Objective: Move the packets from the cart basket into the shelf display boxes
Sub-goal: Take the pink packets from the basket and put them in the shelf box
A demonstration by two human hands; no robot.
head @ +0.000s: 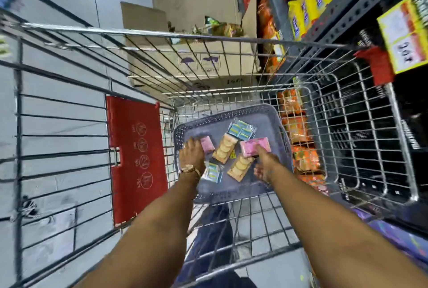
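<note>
A grey plastic basket sits in the bottom of the wire cart and holds several packets. My left hand reaches down at the basket's left side, fingers closed on the edge of a small pink packet. My right hand grips the near edge of a larger pink packet, one finger lying on top. Between my hands lie two biscuit packets. A blue-and-white packet lies at the back, another by my left wrist.
Shelves on the right carry yellow packets, a yellow display box with a price label, and orange packets low behind the cart wire. Open cardboard cartons stand ahead of the cart. A red flap hangs on the cart's left wall.
</note>
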